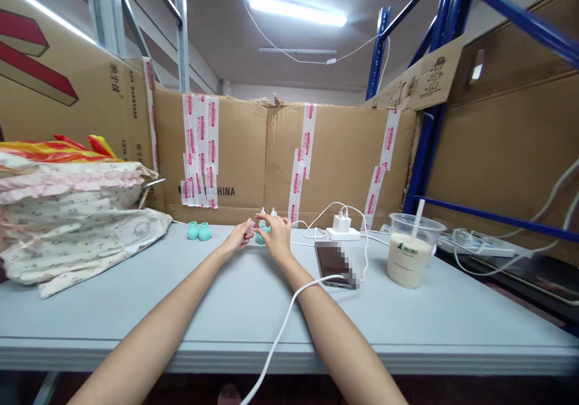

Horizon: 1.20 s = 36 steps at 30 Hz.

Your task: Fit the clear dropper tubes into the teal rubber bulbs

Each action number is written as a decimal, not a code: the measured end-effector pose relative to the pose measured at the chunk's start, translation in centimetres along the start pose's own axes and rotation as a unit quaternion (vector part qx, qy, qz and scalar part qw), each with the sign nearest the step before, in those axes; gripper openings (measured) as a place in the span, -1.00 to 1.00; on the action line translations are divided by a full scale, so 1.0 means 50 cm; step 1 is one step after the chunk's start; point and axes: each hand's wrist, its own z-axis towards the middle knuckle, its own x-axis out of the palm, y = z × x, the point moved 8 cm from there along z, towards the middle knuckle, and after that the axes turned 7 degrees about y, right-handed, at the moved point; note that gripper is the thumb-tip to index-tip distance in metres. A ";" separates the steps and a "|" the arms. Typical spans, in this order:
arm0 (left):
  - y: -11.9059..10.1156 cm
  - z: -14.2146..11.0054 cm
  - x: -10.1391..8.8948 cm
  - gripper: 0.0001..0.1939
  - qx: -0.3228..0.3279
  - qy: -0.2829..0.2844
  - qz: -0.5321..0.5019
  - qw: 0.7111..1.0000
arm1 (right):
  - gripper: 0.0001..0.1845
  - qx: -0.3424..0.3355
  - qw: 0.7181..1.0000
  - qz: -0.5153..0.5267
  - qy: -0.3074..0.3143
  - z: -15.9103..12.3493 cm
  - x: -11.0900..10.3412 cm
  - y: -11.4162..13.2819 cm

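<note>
My left hand (236, 238) is closed, thumb and fingers pinching a small clear, pinkish piece (250, 227); its exact kind is too small to make out. Close on its right, my right hand (277, 236) reaches toward that piece with thumb and index finger apart in a C shape. Nothing shows between those two fingers. A teal pot (261, 237) stands behind the hands, partly hidden by the right one. Two pointed white tips, like nozzles, rise just behind the right hand. Two more small round teal pots (199, 231) stand to the left on the table.
A phone (333, 264) lies right of my hands, with a white cable (289, 314) crossing over my right forearm. Behind it sits a white charger on a power strip (342, 234). A drink cup with straw (409, 257) stands right. Floral cloth (85, 224) is piled left. Cardboard (244, 152) walls the back.
</note>
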 end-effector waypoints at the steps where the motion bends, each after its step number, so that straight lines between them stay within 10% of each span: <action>1: -0.003 -0.001 0.000 -0.46 0.003 0.000 0.003 1.000 | -0.75 0.006 1.000 -0.001 0.002 0.000 0.001 -0.004; 30: -0.021 -0.009 0.022 -0.54 -0.007 0.076 -0.044 0.996 | -0.75 -0.008 0.985 0.168 0.027 0.015 0.032 -0.024; 36: -0.043 -0.010 -0.047 -0.65 0.037 -0.045 -0.079 0.995 | -0.73 -0.024 0.989 0.146 0.008 0.007 0.023 -0.002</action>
